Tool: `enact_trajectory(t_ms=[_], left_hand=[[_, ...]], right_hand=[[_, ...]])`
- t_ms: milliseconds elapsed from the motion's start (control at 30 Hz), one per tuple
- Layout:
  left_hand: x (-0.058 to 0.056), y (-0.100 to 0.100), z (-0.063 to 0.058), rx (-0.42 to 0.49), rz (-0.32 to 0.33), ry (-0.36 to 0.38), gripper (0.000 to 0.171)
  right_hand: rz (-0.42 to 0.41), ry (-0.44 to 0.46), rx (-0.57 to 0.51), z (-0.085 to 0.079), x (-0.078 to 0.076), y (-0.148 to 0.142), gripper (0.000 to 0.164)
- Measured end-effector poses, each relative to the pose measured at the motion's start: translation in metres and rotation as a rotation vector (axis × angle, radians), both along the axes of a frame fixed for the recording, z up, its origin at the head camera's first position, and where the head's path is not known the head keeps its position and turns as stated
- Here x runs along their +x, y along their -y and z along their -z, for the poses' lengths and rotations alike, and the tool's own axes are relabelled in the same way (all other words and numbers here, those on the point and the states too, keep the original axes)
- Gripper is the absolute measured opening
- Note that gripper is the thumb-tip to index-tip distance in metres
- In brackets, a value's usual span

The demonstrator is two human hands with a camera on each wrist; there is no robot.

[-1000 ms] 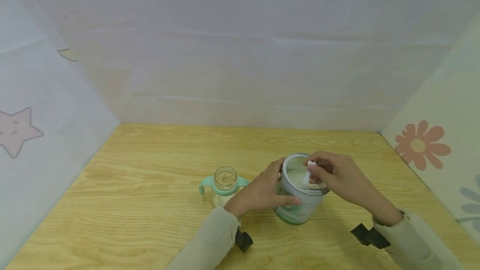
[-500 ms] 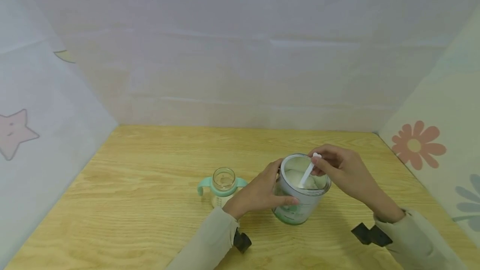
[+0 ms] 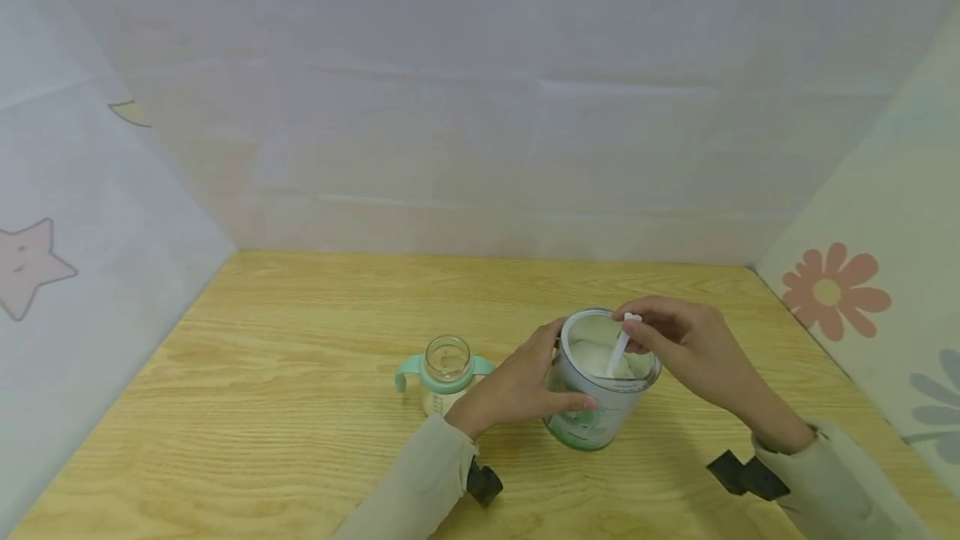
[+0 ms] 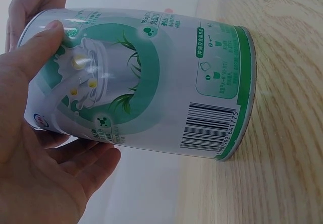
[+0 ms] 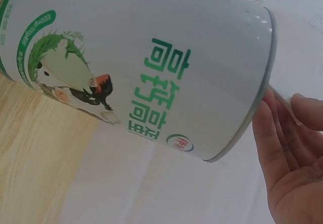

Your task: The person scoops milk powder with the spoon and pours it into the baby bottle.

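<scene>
Left fingers round can; 2-handled bottle, base probably behind sleeve.

I have the bottle left of the can on the remote table, left hand against the can's left side, right hand over its right rim, scoop partly inside.

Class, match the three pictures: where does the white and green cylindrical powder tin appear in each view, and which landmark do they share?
Head: the white and green cylindrical powder tin is right of centre, in the lower half.
Left wrist: sideways across the centre and upper left, base toward the right.
Right wrist: slanting across the upper left and centre, rim toward the right.
Shared landmark: the light wood-grain tabletop.
</scene>
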State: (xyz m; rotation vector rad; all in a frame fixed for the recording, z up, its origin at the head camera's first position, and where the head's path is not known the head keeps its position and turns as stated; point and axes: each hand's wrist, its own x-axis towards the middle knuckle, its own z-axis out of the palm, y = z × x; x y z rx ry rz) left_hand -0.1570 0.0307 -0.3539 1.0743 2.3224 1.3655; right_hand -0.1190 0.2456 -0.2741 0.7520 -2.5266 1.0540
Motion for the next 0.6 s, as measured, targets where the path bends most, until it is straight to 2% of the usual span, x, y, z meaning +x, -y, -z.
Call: enact_trajectory(t_ms=[267, 600], left_hand=[[-0.0001, 0.0006, 0.0008, 0.005, 0.001, -0.001, 0.094], [-0.0009, -0.0005, 0.0010, 0.019, 0.009, -0.008, 0.093]], right_hand=[[-0.059, -0.020, 0.011, -0.0038, 0.0042, 0.0009, 0.020], [-0.028, -0.043, 0.025, -0.0090, 0.0055, 0.0013, 0.019]])
